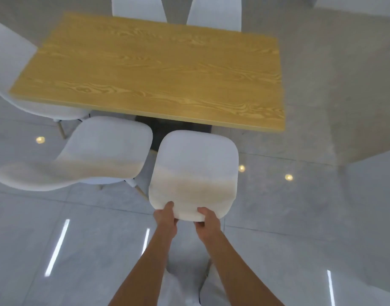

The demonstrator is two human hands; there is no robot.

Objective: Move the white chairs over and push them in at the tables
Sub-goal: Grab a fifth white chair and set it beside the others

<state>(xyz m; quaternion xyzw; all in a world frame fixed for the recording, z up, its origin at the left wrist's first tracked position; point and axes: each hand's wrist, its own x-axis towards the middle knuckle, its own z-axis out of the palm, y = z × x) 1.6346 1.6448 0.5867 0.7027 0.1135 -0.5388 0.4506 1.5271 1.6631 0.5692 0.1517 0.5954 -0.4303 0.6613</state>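
Hands first: my left hand [166,214] and right hand [206,218] are both closed on the top edge of the backrest of the white chair [195,173] in front of me, thumbs over the rim, fingers curled behind, arms stretched forward and down. I judge this is the pushing-in step. The chair faces the near long edge of the wooden table [154,71], towards its right end, its seat front just short of that edge. Next, I reckon, it needs a straight, level shove so the seat slides under without knocking the neighbouring chair [97,155] just beside it on the left, which stands angled. Further off, more white chairs sit at the left end and far edge.
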